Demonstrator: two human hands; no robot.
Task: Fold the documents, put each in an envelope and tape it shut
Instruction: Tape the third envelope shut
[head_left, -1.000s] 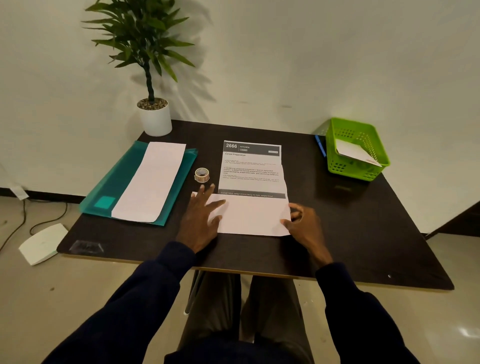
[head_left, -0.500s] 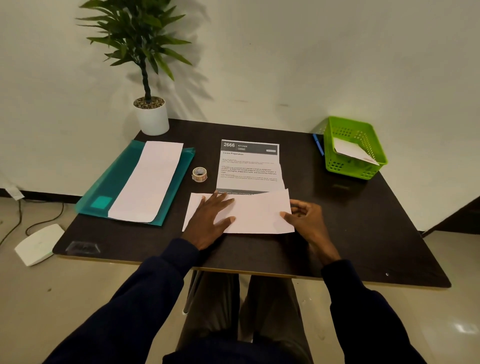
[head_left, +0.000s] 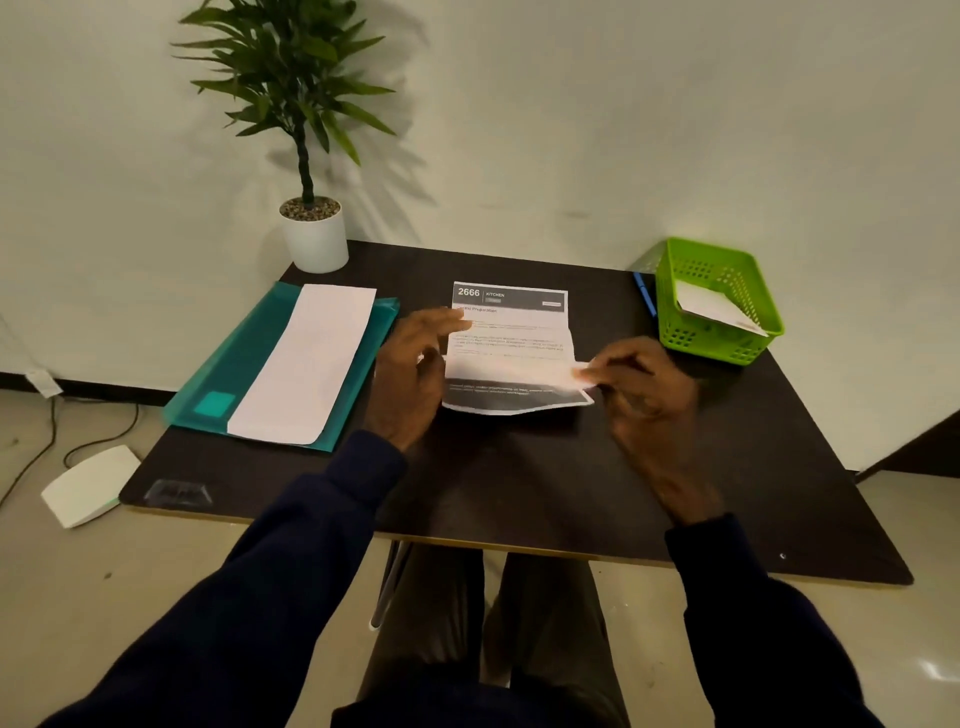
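The printed document (head_left: 511, 332), headed "2666 KITCHEN", lies at the middle of the dark table (head_left: 519, 478). Its lower part is raised off the table. A narrow white band crosses it, and the dark footer strip shows below that. My right hand (head_left: 639, 384) pinches the document's right edge at the white band. At the left edge is my left hand (head_left: 415, 364), fingers across the upper left corner and thumb at the side. A long white envelope (head_left: 306, 364) lies on a teal folder (head_left: 228, 374) to the left. The tape roll is hidden behind my left hand.
A green basket (head_left: 727, 343) holding a white envelope (head_left: 717, 309) stands at the back right, a blue pen (head_left: 644, 293) beside it. A potted plant (head_left: 314, 234) occupies the back left corner. A small clear object (head_left: 176, 493) sits at the front left corner.
The folded white flap that my hands pressed flat has come up and narrowed, uncovering the dark footer. Both hands moved away from me to the document's side edges. The camera tilted down.
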